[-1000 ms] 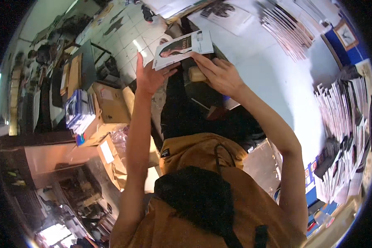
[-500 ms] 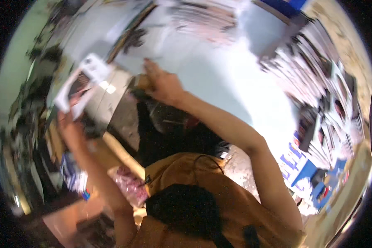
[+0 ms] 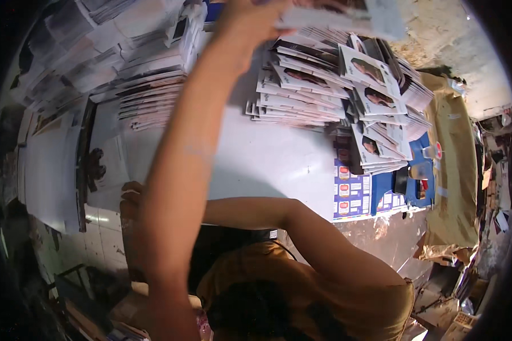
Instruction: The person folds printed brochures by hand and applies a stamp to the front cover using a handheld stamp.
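Note:
My left hand [image 3: 255, 21] is raised at the top of the view, its forearm crossing upward over the table. It grips a white printed sheet with a dark picture [image 3: 347, 21], blurred and held above the far end of the stacks. Behind my left forearm, my right hand [image 3: 132, 196] is at the table's near left edge. Its visible fingers are bent; the rest of the hand, and anything under it, is hidden. Below the held sheet lie stacks of similar white printed pieces [image 3: 304, 94], with overlapping picture-fronted ones [image 3: 375, 102] to their right.
The pale table [image 3: 267, 165] carries another stack [image 3: 148, 102] at the left and large paper piles [image 3: 91, 45] beyond it. A dark bar [image 3: 85, 165] runs along the left. Purple printed sheets [image 3: 352, 193], a blue tray [image 3: 384, 184] and brown wrapping paper [image 3: 452, 176] are at the right.
My view has turned toward the right. My left hand has carried the printed sheet from the lower left, across and up over the stacks. My right hand stays by the table's near edge, now partly hidden.

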{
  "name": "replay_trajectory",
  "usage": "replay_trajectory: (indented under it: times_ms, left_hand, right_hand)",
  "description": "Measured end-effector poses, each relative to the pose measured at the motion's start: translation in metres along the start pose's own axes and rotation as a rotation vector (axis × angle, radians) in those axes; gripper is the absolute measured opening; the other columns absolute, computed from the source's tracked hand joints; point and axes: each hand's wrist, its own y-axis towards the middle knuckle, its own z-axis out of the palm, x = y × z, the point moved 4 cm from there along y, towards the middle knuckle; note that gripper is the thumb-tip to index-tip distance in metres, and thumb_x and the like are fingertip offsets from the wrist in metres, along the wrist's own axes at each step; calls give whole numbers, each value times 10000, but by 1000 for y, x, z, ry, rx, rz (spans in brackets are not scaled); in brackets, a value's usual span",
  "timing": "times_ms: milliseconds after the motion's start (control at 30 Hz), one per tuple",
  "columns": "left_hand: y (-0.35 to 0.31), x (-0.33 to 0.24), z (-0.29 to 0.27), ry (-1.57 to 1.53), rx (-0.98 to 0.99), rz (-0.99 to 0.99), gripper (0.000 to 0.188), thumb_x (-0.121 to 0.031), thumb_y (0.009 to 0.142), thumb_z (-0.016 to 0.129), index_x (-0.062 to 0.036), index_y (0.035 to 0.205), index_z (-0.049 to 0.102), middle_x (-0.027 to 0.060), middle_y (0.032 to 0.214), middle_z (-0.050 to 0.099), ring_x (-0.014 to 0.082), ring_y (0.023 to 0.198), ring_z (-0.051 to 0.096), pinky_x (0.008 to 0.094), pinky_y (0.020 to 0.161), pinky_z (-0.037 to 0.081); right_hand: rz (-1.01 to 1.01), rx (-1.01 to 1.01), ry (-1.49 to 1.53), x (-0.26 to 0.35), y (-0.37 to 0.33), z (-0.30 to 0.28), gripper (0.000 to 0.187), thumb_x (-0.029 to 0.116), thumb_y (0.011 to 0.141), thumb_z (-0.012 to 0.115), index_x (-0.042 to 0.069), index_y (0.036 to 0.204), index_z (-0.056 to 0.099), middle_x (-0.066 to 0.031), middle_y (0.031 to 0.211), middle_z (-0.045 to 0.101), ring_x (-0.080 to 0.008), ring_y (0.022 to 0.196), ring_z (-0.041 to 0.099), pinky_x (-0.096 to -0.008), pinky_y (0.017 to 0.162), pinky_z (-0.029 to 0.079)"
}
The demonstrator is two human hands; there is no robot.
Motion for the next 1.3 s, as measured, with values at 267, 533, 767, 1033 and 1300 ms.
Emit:
replay_trajectory:
  times_ms: [267, 533, 767, 1033, 1300]
  left_hand:
    - [-133, -25, -53, 620, -405, 4, 581, -292, 967, 649, 4, 1428, 458, 134, 1301, 604, 205, 1145, 603, 329, 969, 485]
    - [-443, -83, -299, 1005, -1414, 55, 346, -232, 1012, 614, 2, 1266, 592, 91, 1121, 670, 159, 1012, 634, 297, 881, 513]
    - [-448, -16, -292, 1654, -1047, 60, 447, -140, 895, 709, -4, 1289, 548, 204, 1278, 562, 376, 1203, 514, 472, 1032, 399]
    - [-320, -31, -324, 1784, -175, -403, 856, -239, 666, 764, -71, 1445, 451, 173, 1494, 444, 370, 1364, 427, 443, 1182, 311]
    - [-313, -68, -344, 1758, -131, -509, 410, -207, 662, 831, -40, 947, 587, 133, 1015, 662, 342, 960, 629, 433, 835, 498]
  right_hand:
    - [19, -271, 471, -13, 1, 41, 472, 309, 865, 750, 8, 1184, 578, -154, 989, 637, -237, 858, 667, -420, 826, 535]
    - [-140, -793, 751, -10, 24, -112, 323, 194, 886, 771, 11, 1059, 569, 15, 704, 567, -87, 655, 522, -255, 564, 433]
    - [-210, -1012, 705, -2, 18, -245, 390, 389, 989, 565, 19, 1113, 568, -129, 926, 660, -215, 874, 637, -370, 838, 519]
    - [-318, -1183, 771, 26, -25, -332, 354, 330, 982, 545, 16, 1128, 621, -162, 1046, 669, -324, 1037, 657, -448, 946, 522]
    - [-104, -769, 164, 0, -52, -272, 382, 258, 980, 659, 18, 1256, 546, -118, 1142, 644, -184, 1027, 605, -331, 933, 478]
